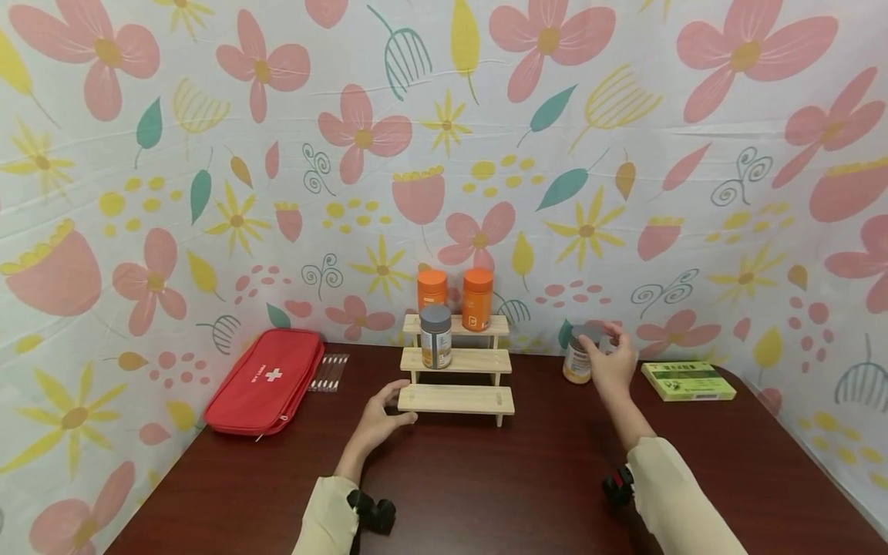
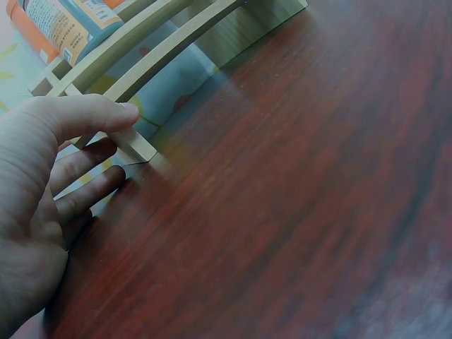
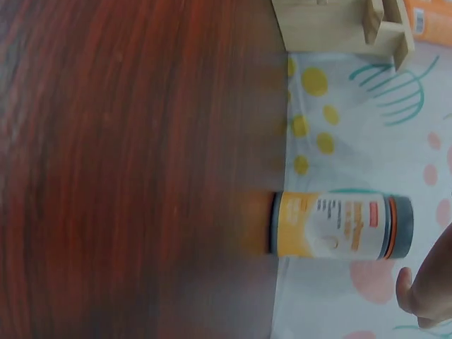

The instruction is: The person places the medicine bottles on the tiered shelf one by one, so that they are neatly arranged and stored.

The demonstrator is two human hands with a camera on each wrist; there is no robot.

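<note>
A three-step wooden shelf (image 1: 458,399) stands at the table's back centre. Two orange bottles (image 1: 477,299) are on its top step and a grey-lidded bottle (image 1: 435,337) is on the middle one. My left hand (image 1: 397,414) holds the left end of the bottom step (image 2: 138,145), thumb on top and fingers (image 2: 92,157) beneath. My right hand (image 1: 600,341) reaches out with spread fingers beside a yellow bottle with a grey lid (image 1: 576,361) that stands on the table. In the right wrist view that bottle (image 3: 339,226) lies apart from my fingertip (image 3: 413,293).
A red first-aid pouch (image 1: 267,380) lies at the left, with a clear pack of cotton swabs (image 1: 329,372) beside it. A green flat box (image 1: 687,380) sits at the right. A flowered cloth (image 1: 444,154) backs the dark wooden table (image 1: 486,478).
</note>
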